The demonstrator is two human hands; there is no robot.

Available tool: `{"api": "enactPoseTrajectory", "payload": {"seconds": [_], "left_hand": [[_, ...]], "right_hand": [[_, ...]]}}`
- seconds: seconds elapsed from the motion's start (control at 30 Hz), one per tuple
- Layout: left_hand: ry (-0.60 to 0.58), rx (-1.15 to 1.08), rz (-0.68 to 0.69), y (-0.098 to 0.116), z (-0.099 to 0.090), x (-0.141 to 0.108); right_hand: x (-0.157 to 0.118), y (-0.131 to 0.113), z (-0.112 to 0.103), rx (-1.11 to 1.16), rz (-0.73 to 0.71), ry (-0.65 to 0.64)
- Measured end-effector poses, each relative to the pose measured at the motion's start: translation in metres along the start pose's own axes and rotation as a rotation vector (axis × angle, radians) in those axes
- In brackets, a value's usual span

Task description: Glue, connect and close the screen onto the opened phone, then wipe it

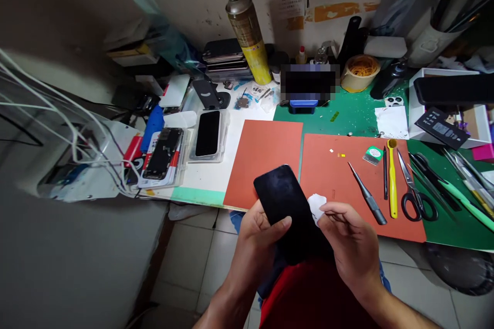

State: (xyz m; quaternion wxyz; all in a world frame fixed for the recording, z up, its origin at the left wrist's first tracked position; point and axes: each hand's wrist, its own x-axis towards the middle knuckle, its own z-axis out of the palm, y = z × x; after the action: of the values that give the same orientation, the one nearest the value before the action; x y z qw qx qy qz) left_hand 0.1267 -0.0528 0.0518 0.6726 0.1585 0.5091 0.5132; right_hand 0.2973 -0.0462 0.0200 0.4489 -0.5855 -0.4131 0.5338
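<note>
A black smartphone (pixel 283 195) lies tilted in my left hand (pixel 258 229), its dark glossy face turned up. My left thumb presses on the screen while the other fingers go behind it. Beside the phone's right edge, my right hand (pixel 351 241) pinches a small crumpled piece of white tissue (pixel 317 205) between thumb and fingers. The tissue is right at the phone's edge; whether it touches the glass I cannot tell. Both hands are held in front of the bench edge, above my lap. Below them the phone's lower end merges with dark clothing.
Red-brown mats (pixel 266 159) cover the bench front. To the right lie a grey pointed tool (pixel 368 195), a yellow brush (pixel 392 180), black scissors (pixel 419 205) and tweezers. A spray can (pixel 250 36) stands behind. Leftward are another phone (pixel 208 133), an opened phone (pixel 164 153) and white cables (pixel 65 123).
</note>
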Motion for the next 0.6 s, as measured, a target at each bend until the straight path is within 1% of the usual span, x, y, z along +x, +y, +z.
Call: {"api": "enactPoseTrajectory", "payload": {"seconds": [0.13,0.23,0.33,0.5,0.6], "left_hand": [[-0.003,0.005,0.004,0.002,0.002,0.001],[-0.015,0.011,0.012,0.001,0.002,0.000],[-0.031,0.029,-0.005,-0.003,0.001,-0.002],[-0.038,0.101,-0.021,-0.008,0.000,-0.006],[-0.052,0.095,-0.028,-0.006,-0.001,-0.006]], "right_hand": [[-0.007,0.016,-0.006,0.094,0.045,-0.022],[-0.007,0.018,-0.009,0.161,0.080,-0.030],[0.005,0.009,-0.003,0.209,0.106,-0.042],[0.034,-0.013,0.016,0.254,0.111,-0.042],[0.034,-0.018,0.017,0.248,0.107,-0.043]]}}
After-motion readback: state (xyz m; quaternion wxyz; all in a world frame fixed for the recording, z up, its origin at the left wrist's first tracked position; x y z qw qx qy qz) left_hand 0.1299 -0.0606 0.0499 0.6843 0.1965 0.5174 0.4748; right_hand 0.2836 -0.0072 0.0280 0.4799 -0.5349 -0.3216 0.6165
